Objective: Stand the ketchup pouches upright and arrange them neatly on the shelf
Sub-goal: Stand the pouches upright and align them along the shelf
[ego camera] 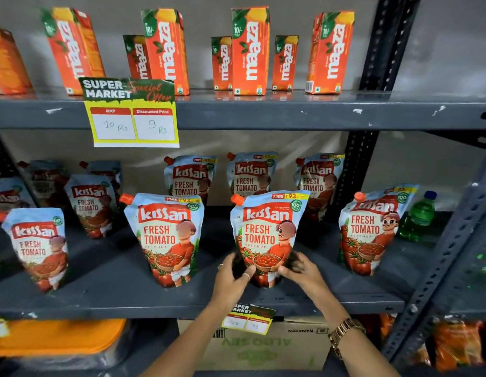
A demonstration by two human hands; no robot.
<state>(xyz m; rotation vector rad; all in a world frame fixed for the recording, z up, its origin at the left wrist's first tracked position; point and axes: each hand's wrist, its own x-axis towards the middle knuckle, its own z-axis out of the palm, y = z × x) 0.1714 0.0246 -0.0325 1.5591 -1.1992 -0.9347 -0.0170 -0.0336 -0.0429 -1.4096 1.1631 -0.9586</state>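
Several Kissan ketchup pouches stand upright on the grey middle shelf [113, 292]. The front row holds one at the left [39, 246], one left of centre [168, 238], a centre pouch [267, 227] and one at the right [369, 229]. More pouches [191, 176] stand in a back row. My left hand [233, 276] grips the lower left side of the centre pouch. My right hand [301, 270] grips its lower right side. The pouch stands upright on the shelf between both hands.
Orange juice cartons [250, 50] line the upper shelf, with a price tag [133, 118] hanging from its edge. A green bottle [418, 216] stands at the far right of the middle shelf. A dark upright post [437, 268] borders the right. A cardboard box [263, 344] sits below.
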